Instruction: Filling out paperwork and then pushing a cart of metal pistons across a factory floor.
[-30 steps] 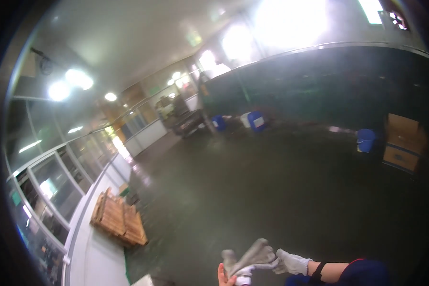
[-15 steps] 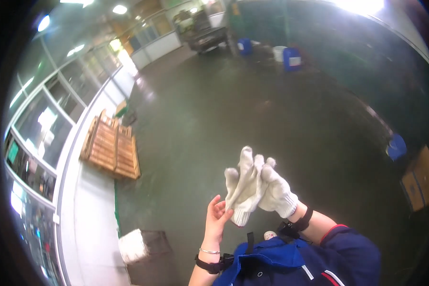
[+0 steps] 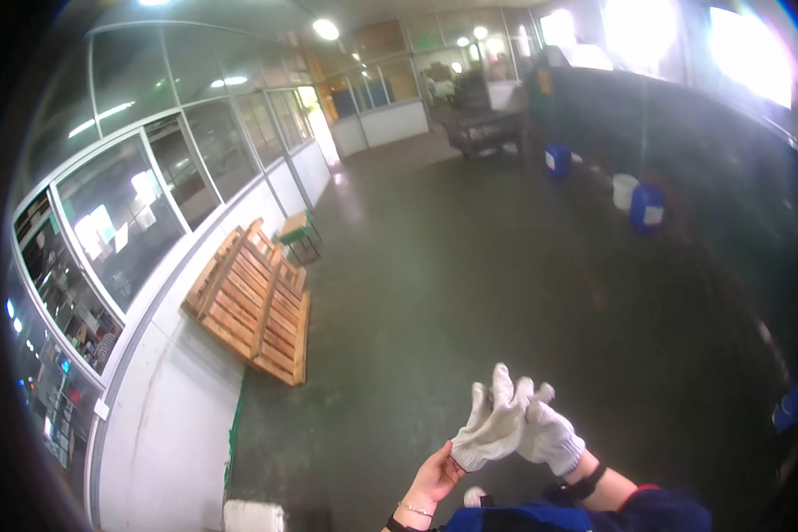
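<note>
My left hand point(image 3: 436, 474) is bare, with a bracelet and a dark strap at the wrist. Its fingers pinch the ribbed cuff of a loose white knit glove point(image 3: 490, 432), whose fingers point up and away from me. A matching white glove covers my right hand point(image 3: 551, 441), and its fingers are bent against the far right side of the loose glove. Part of the right fingers' hold is hidden behind that glove. A dark strap circles the right wrist too.
Wooden pallets point(image 3: 255, 306) lean on the low white wall point(image 3: 164, 408) at left, with a green-and-tan stool point(image 3: 294, 228) behind. Blue drums point(image 3: 647, 209) and a white bucket point(image 3: 624, 191) line the right wall. A dark cart point(image 3: 485, 135) stands far back. Dark floor point(image 3: 417, 293) spreads between.
The view has tilted up and turned left, so the hands sit lower in it. My left fingers, spread beside the loose glove's cuff before, are now closed on it.
</note>
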Demonstrator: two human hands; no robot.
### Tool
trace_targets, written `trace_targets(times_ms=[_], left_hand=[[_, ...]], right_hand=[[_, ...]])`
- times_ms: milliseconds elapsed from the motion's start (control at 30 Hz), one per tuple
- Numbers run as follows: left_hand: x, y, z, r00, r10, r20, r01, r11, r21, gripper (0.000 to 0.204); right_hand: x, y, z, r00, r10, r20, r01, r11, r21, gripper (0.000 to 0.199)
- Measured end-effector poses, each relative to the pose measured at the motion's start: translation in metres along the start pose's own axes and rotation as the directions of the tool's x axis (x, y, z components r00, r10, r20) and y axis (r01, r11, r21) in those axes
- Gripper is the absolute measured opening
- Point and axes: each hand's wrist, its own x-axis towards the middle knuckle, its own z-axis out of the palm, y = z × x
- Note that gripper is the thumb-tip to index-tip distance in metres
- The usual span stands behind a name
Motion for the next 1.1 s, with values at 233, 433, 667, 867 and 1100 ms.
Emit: trace_targets(times_ms=[233, 433, 667, 867, 1100], left_hand=[[0.121, 0.080, -0.013, 0.998, 0.056, 0.041, -0.069, 0.887, 0.457, 0.063], [0.231, 0.128, 0.009, 0.965, -0.178, 0.192, 0.091, 0.915, 0.392, 0.087], [0.322, 0.255, 0.028, 0.987, -0.138, 0.078, 0.105, 0.938, 0.330, 0.075], [0.394, 0.356, 0.057, 0.852, 0.111, 0.512, -0.172, 0.982, 0.074, 0.071], [0.504, 0.398, -0.004, 0.816, 0.331, 0.474, -0.451, 0.878, 0.163, 0.042]], right_hand=[[0.090, -0.062, 0.010, 0.846, -0.435, -0.309, -0.242, 0.204, -0.949, 0.044], [0.232, -0.059, -0.004, 0.972, -0.166, -0.164, -0.230, -0.571, -0.788, 0.032], [0.380, -0.081, -0.023, 0.994, 0.000, -0.111, -0.087, -0.622, -0.778, 0.030], [0.471, -0.095, -0.089, 0.993, 0.111, 0.032, -0.016, 0.407, -0.913, 0.018], [0.627, -0.059, -0.117, 0.998, 0.038, -0.043, -0.054, 0.883, -0.467, 0.018]])
